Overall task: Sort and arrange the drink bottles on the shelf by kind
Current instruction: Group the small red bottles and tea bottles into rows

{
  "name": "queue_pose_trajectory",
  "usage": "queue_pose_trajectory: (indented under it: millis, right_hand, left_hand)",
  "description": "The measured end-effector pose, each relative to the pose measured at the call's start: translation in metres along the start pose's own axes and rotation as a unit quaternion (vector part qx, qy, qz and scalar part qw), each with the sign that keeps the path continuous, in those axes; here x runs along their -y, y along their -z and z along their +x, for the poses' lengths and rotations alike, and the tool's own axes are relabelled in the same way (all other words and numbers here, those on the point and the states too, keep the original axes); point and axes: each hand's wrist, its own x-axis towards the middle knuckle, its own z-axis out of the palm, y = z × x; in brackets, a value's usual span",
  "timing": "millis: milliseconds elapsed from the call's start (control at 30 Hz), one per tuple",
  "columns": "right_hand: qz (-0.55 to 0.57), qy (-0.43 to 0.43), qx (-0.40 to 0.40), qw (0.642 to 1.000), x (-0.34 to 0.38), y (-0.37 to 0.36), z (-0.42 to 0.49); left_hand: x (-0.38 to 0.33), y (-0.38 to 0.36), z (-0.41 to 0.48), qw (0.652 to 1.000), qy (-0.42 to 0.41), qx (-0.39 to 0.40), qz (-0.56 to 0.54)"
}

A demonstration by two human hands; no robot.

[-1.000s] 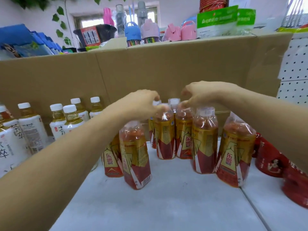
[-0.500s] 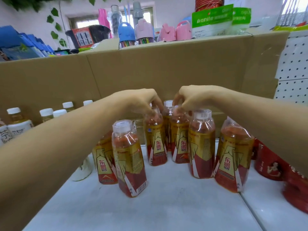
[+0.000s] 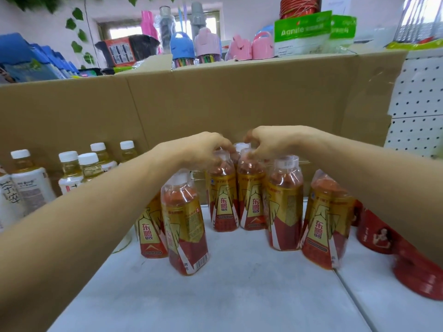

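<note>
Left hand [image 3: 201, 150] + right hand [image 3: 271, 142] are both at the back edge of the white shelf [image 3: 239, 298], mid-span. Each grips the top of one clear plastic drink bottle w/ red-and-gold label: left bottle [image 3: 223, 202], right bottle [image 3: 251, 204]. Both upright, touching side by side, just in front of the brown cardboard wall [image 3: 215, 104]. Fingers on both hands are curled down round the caps, pinching them. Fingertips mostly hidden, so can't tell exact contact pts.

Step looks like squaring this pair into a back row. Tips:
- Grip is high, so btls tip easily. Slide w/ bases flat, don't yank.
- Labels to front, sides flush.
- Four more same-kind loose bottles [image 3: 184, 226] stand nearer the front edge. Prob next to pull in behind/alongside.
- Keep the row apart from the pale tea bottles w/ white caps [image 3: 72, 173] toward the left edge and the red cans [image 3: 374, 233] toward the right edge.
</note>
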Motion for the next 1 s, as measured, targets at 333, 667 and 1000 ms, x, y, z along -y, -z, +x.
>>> queue_pose_trajectory:
  millis: [333, 667, 1000]
  right_hand:
    - [-0.027, 0.004, 0.018, 0.999, -0.026, 0.003, -0.064]
    - [-0.001, -0.005, -0.084, 0.996, 0.014, -0.012, -0.063]
    - [0.034, 0.019, -0.037, 0.999, 0.009, -0.034, -0.079]
  left_hand:
    - [-0.005, -0.006, -0.108, 0.984, 0.129, -0.115, 0.031]
    - [-0.018, -0.03, -0.079, 0.966, 0.184, -0.182, 0.025]
    - [-0.024, -0.05, -0.082, 0.951, 0.138, -0.148, -0.235]
